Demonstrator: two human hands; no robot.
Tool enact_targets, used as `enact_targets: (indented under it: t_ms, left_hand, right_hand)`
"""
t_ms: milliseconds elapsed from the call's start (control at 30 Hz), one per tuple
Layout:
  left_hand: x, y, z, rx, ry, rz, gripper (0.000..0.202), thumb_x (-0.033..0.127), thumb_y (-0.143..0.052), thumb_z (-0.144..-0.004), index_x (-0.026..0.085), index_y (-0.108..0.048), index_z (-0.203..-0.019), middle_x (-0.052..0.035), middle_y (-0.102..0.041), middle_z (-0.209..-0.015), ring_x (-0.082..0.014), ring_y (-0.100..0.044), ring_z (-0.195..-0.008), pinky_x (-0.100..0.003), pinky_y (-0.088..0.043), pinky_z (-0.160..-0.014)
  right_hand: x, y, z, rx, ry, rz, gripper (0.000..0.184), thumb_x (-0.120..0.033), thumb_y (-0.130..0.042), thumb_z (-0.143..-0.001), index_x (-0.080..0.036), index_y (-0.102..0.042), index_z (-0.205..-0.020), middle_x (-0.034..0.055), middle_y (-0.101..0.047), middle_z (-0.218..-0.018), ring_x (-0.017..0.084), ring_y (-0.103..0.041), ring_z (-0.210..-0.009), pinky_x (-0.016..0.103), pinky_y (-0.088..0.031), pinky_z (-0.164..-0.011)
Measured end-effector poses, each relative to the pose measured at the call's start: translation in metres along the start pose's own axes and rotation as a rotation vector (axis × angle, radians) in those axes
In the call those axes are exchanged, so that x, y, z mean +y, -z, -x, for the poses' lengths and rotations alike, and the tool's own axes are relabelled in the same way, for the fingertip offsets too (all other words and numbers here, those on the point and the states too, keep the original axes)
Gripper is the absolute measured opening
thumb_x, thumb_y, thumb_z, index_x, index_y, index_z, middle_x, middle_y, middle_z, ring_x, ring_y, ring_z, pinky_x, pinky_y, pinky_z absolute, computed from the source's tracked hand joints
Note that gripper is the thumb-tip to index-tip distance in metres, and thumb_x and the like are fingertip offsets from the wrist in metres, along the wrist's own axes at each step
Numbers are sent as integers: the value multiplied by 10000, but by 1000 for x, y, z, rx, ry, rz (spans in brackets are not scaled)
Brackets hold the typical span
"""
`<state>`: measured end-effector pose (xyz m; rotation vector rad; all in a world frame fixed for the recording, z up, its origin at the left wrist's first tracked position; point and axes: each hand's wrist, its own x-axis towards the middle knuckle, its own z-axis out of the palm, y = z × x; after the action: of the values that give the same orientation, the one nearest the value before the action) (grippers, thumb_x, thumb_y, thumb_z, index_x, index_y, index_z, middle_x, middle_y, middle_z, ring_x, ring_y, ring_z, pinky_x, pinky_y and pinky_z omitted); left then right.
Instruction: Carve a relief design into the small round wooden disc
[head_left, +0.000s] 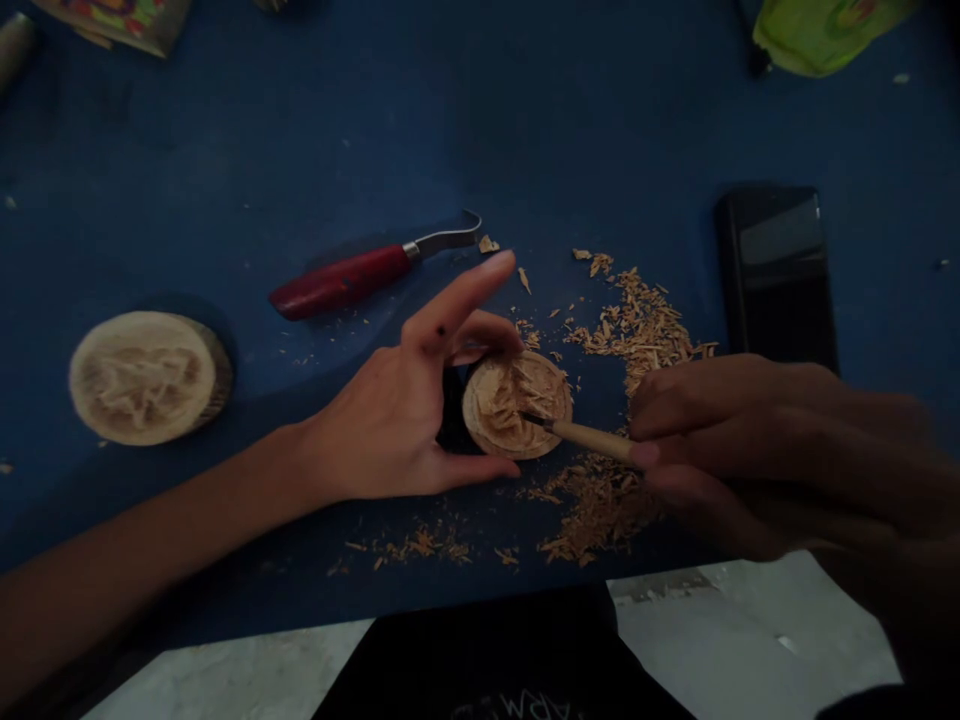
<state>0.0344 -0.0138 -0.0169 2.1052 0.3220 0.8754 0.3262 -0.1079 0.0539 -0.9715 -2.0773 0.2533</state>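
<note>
A round wooden disc (491, 435) with a relief cut into its face lies on the blue table. My left hand (397, 420) braces it, thumb along the near edge and bent fingers at the far edge, the index finger stretched out above. In my right hand (720, 440) is a carving chisel (592, 438) with a pale wooden handle; the fist is partly smeared by motion. The chisel's dark metal tip touches the carved face near its middle. Wood shavings (600, 505) lie around the disc, mostly on its right side.
A red-handled hook knife (345, 283) lies beyond my left hand. To the left sits a second carved wooden disc (142, 378), bark on its side. A black phone (780, 280) is at the right, and a green packet (825, 35) at the far right. The table (247, 600) ends near my lap.
</note>
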Motion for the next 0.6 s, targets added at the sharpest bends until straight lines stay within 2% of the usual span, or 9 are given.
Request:
enact_targets:
  t_ms: [67, 133, 233, 300, 367, 467, 533, 600]
  left_hand:
    - [-1, -1, 0, 13, -19, -3, 1351, 439, -1077, -998, 388, -171, -1999, -160, -722, -1603, -329, -864, -1386, -567, -814, -1193]
    - [-1, -1, 0, 18, -17, 5, 1322, 441, -1061, -1015, 393, -176, -1997, -170, -718, -1626, -336, -862, -1399, -572, -815, -1186]
    - [1, 0, 0, -2, 7, 13, 1323, 402, -1065, -1008, 414, -184, -1995, -158, -725, -1622, -342, -861, -1405, -591, -806, -1206]
    - [1, 1, 1, -9, 19, 10, 1330, 408, -1071, -1005, 425, -180, -1992, -156, -719, -1635, -339, -863, -1394, -597, -800, -1218]
    - [1, 1, 1, -6, 28, -2, 1308, 460, -1054, -1033, 425, -166, -1991, -165, -706, -1659, -334, -862, -1395, -591, -795, -1223]
    - [0, 2, 2, -16, 17, -39, 1362, 563, -1066, -1018, 441, -124, -1995, -141, -736, -1612, -346, -875, -1372, -561, -813, -1151]
    - [0, 3, 3, -39, 30, -61, 1463, 563, -1126, -945, 461, -112, -1995, -113, -776, -1571, -374, -892, -1334, -556, -812, -1106]
    - [3, 5, 2, -62, 49, -60, 1510, 525, -1152, -896, 450, -120, -1995, -120, -785, -1602, -406, -889, -1357, -572, -798, -1116]
  right_hand:
    - [4, 4, 0, -58, 68, -49, 387, -294, -655, -1320, -251, -677, -936, -30, -789, -775, 47, -778, -632, 175, -623, -595]
    - [6, 8, 2, -84, 32, -74, 346, -345, -678, -1313, -265, -702, -978, -50, -766, -746, 70, -746, -588, 225, -594, -554]
    - [1, 10, 11, -25, -169, -79, 253, -501, -926, -1156, -335, -797, -1016, -63, -737, -728, 130, -739, -595, 261, -571, -514]
    - [-5, 10, 17, 41, -325, -54, 273, -519, -1086, -981, -379, -860, -1044, -45, -736, -752, 177, -769, -666, 283, -603, -538]
    - [-9, 8, 21, 82, -406, -35, 312, -498, -1137, -903, -390, -896, -1068, -25, -731, -763, 206, -783, -712, 301, -625, -557]
    - [-10, 5, 24, 110, -435, -45, 319, -473, -1160, -868, -378, -911, -1043, -8, -741, -763, 222, -791, -719, 313, -636, -553]
    - [-7, 2, 24, 130, -441, -57, 327, -461, -1179, -846, -364, -908, -1002, -1, -759, -763, 225, -796, -701, 315, -634, -534]
    - [-2, -2, 22, 152, -417, -69, 314, -452, -1174, -862, -342, -892, -946, 7, -787, -766, 218, -794, -663, 311, -623, -506]
